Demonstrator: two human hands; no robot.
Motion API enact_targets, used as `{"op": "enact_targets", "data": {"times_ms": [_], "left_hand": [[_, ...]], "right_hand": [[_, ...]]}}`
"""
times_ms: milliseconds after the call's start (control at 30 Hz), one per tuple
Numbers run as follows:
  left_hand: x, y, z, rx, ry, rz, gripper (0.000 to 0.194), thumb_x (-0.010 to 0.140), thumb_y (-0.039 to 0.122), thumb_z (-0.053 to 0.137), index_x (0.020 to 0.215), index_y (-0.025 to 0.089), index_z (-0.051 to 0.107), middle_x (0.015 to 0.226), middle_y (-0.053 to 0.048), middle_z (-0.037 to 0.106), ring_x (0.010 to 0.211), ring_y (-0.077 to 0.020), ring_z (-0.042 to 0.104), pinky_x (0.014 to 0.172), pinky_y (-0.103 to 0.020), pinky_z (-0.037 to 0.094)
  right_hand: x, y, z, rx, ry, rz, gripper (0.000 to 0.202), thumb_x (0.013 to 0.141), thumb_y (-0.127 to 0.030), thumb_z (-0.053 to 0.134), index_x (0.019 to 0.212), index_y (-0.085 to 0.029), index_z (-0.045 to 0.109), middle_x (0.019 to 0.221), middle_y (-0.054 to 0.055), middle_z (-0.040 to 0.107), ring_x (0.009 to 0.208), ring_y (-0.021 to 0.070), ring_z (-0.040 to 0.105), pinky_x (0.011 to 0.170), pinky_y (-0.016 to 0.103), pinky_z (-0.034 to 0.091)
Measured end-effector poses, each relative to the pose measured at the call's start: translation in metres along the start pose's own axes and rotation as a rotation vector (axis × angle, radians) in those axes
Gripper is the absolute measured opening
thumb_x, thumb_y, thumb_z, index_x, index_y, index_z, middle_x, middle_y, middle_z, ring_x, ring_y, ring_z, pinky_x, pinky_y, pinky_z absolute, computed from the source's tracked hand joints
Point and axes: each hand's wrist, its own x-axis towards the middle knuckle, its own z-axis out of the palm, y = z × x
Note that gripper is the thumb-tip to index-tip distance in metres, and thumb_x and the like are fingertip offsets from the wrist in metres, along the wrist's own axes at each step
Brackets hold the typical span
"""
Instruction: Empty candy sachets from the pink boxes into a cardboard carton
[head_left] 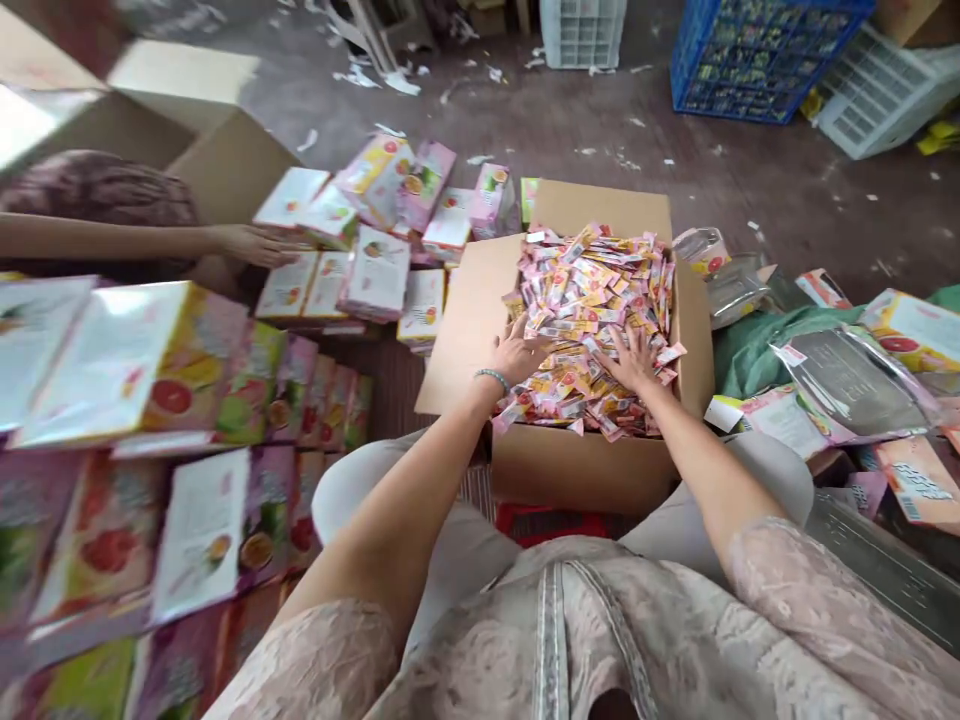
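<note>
Between my knees stands an open cardboard box, heaped to the rim with small pink, orange and yellow stick sachets. My left hand, with a beaded bracelet at the wrist, rests on the left side of the heap, fingers spread. On the right side of the same heap lies my right hand, its fingers also apart. Neither hand is closed around a sachet. The box's left flap is folded outward, and its far flap stands up behind the sachets.
Stacks of printed fruit cartons fill the left. Another person's hand reaches over smaller cartons. Clear plastic packs and torn cartons lie on green cloth at right. A blue crate stands farther back; paper scraps litter the floor.
</note>
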Motion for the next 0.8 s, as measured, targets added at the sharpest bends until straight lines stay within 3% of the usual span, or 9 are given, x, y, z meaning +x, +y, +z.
{"op": "enact_targets", "data": {"times_ms": [133, 233, 367, 467, 533, 600, 800], "left_hand": [[-0.113, -0.028, -0.026, -0.047, 0.302, 0.001, 0.044, 0.096, 0.047, 0.065, 0.134, 0.028, 0.077, 0.169, -0.011, 0.043, 0.159, -0.0388, 0.033, 0.129, -0.058, 0.03], [-0.217, -0.066, -0.041, -0.139, 0.584, -0.129, 0.044, 0.096, 0.049, 0.062, 0.13, 0.025, 0.078, 0.158, -0.011, 0.056, 0.151, -0.0331, 0.045, 0.125, -0.049, 0.038], [-0.36, -0.136, -0.047, -0.318, 0.892, -0.561, 0.04, 0.096, 0.046, 0.057, 0.111, 0.016, 0.08, 0.113, -0.009, 0.077, 0.111, -0.0251, 0.069, 0.099, -0.036, 0.054], [-0.454, -0.179, -0.023, -0.323, 1.001, -0.936, 0.038, 0.093, 0.045, 0.058, 0.097, 0.013, 0.078, 0.087, -0.006, 0.076, 0.087, -0.0208, 0.068, 0.084, -0.03, 0.054], [-0.496, -0.195, 0.009, -0.301, 0.956, -1.135, 0.039, 0.091, 0.048, 0.06, 0.091, 0.014, 0.078, 0.083, -0.006, 0.076, 0.082, -0.0213, 0.068, 0.079, -0.03, 0.052], [-0.517, -0.205, 0.047, -0.327, 0.829, -1.242, 0.04, 0.09, 0.052, 0.06, 0.09, 0.016, 0.078, 0.085, -0.008, 0.077, 0.083, -0.0238, 0.069, 0.078, -0.031, 0.052], [-0.521, -0.224, 0.16, -0.398, 0.305, -1.25, 0.031, 0.088, 0.047, 0.067, 0.091, 0.018, 0.076, 0.104, -0.02, 0.08, 0.108, -0.037, 0.073, 0.092, -0.041, 0.054]], "right_hand": [[-0.02, -0.008, -0.011, 0.025, 0.179, -0.006, 0.072, 0.105, -0.068, 0.035, 0.158, -0.024, 0.053, 0.17, 0.02, 0.031, 0.159, 0.0459, 0.016, 0.118, 0.085, 0.011], [-0.045, -0.025, -0.009, 0.016, 0.316, -0.109, 0.07, 0.106, -0.061, 0.034, 0.155, -0.017, 0.056, 0.169, 0.026, 0.029, 0.157, 0.0475, 0.018, 0.115, 0.086, 0.015], [-0.065, -0.053, 0.015, -0.061, 0.228, -0.456, 0.07, 0.104, -0.059, 0.04, 0.159, -0.018, 0.053, 0.173, 0.023, 0.024, 0.159, 0.0476, 0.013, 0.116, 0.082, 0.018], [-0.07, -0.062, 0.037, -0.128, 0.168, -0.564, 0.068, 0.102, -0.058, 0.037, 0.156, -0.021, 0.058, 0.17, 0.021, 0.033, 0.163, 0.0442, 0.008, 0.119, 0.079, 0.015], [-0.068, -0.059, 0.046, -0.141, 0.184, -0.539, 0.072, 0.099, -0.061, 0.037, 0.155, -0.022, 0.059, 0.169, 0.021, 0.037, 0.164, 0.0429, 0.008, 0.119, 0.077, 0.014], [-0.065, -0.055, 0.049, -0.146, 0.21, -0.525, 0.078, 0.096, -0.066, 0.035, 0.157, -0.023, 0.058, 0.169, 0.02, 0.038, 0.164, 0.0425, 0.009, 0.119, 0.075, 0.015], [-0.058, -0.055, 0.04, -0.212, 0.16, -0.471, 0.09, 0.095, -0.078, 0.022, 0.161, -0.024, 0.052, 0.17, 0.023, 0.035, 0.164, 0.0412, 0.01, 0.115, 0.076, 0.019]]}}
